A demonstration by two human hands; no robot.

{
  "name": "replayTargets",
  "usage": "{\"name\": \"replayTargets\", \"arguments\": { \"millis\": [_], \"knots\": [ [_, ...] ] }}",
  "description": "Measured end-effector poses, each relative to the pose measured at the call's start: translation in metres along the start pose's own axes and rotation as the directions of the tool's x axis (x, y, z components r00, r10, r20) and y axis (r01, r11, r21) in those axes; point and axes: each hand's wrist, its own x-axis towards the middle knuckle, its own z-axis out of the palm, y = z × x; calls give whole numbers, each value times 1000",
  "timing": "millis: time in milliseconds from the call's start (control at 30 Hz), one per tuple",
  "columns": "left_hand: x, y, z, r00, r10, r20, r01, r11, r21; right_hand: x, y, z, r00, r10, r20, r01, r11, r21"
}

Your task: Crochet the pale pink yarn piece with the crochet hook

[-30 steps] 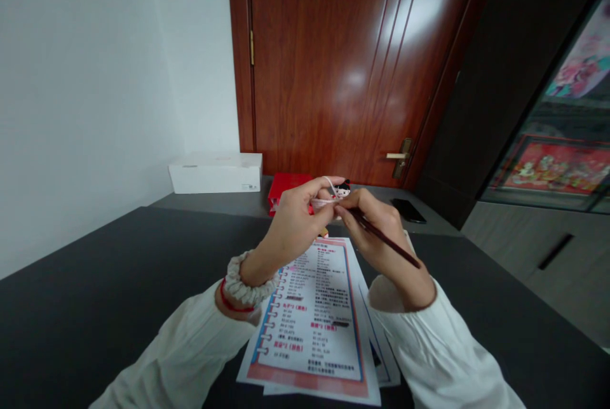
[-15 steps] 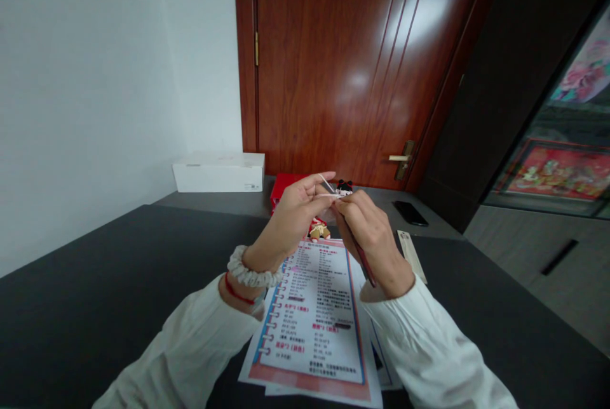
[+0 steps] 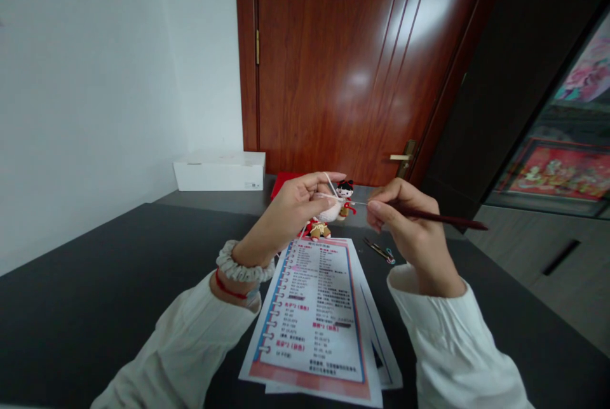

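Note:
My left hand (image 3: 290, 215) is shut on a pale crocheted piece (image 3: 328, 211) and a strand of white yarn (image 3: 328, 185). A small doll with black hair (image 3: 345, 196) sits just past those fingers; I cannot tell whether it is joined to the piece. My right hand (image 3: 405, 212) pinches a dark wooden crochet hook (image 3: 452, 220), with its thin tip near the yarn. Below my left hand, a second small red-and-yellow doll (image 3: 318, 228) rests beside the top of spiral-bound printed pattern sheets (image 3: 314, 314).
Small metal tools with coloured ends (image 3: 379, 250) lie on the dark table (image 3: 119, 307) beside the sheets. Beyond stand a red folder (image 3: 283, 181) and a white box (image 3: 219, 172) on a grey ledge, before a wooden door (image 3: 333, 60).
My right hand has moved right, away from my left hand. The hook has swung from pointing down toward me to pointing right. The dolls show more clearly, and the small tools have come into view.

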Motion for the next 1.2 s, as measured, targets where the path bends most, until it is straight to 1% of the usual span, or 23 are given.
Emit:
{"name": "replayTargets", "arguments": {
  "millis": [67,167,233,267,300,333,367,433,467,500,533,567,600,633,667,700,733,767,833,867,933,1000,1200],
  "knots": [
    [-2,0,0,1000,-7,8,7,1000,-8,2,4,0,999,48,13,-50,983,179],
    [-3,0,3,999,-15,31,17,998,-60,6,7,6,988,138,70,-155,898,411],
    [-2,0,5,998,-41,56,47,991,-122,8,9,13,979,171,108,-202,843,498],
    [-1,1,6,996,-58,67,68,985,-156,9,9,17,979,170,110,-203,835,512],
    [0,1,8,995,-75,72,87,979,-186,10,10,21,983,160,94,-185,845,501],
    [2,2,9,994,-87,67,99,972,-214,10,10,24,988,141,58,-152,877,455],
    [4,3,11,994,-92,52,102,966,-238,10,10,26,994,107,9,-103,923,371],
    [8,4,13,996,-90,4,88,956,-279,10,11,29,997,-22,-73,29,996,90],
    [9,5,15,996,-90,-20,80,952,-296,10,12,29,990,-115,-76,109,991,-83],
    [11,6,16,995,-93,-41,76,947,-312,9,14,28,976,-211,-49,192,949,-250],
    [11,6,17,993,-102,-57,78,941,-329,8,16,28,955,-297,-4,273,881,-388],
    [12,6,17,991,-115,-66,85,933,-349,6,19,27,928,-369,46,343,804,-486],
    [12,6,17,989,-131,-68,96,923,-371,5,23,27,901,-424,88,400,735,-547],
    [11,6,17,987,-149,-61,113,911,-396,4,26,27,876,-469,112,442,690,-573],
    [11,6,17,984,-170,-46,135,896,-422,4,28,27,854,-506,120,478,673,-565],
    [10,6,16,981,-192,-23,162,879,-448,3,29,27,842,-529,107,500,688,-527],
    [9,5,15,977,-211,4,188,861,-473,3,30,27,844,-532,75,502,732,-461],
    [9,5,14,973,-227,35,215,843,-493,3,29,27,863,-504,30,478,797,-369],
    [8,5,11,966,-244,89,255,818,-515,4,24,26,930,-365,-46,356,924,-137],
    [7,6,9,964,-246,105,264,814,-517,5,22,24,959,-278,-59,278,960,-22],
    [6,6,5,964,-241,113,264,817,-512,5,17,20,985,-167,-50,173,975,137],
    [5,7,2,966,-232,114,258,823,-507,5,16,15,992,-123,-30,126,971,201],
    [3,4,-6,955,-219,200,288,847,-446,3,14,4,995,-89,47,77,975,209]
  ]
}}
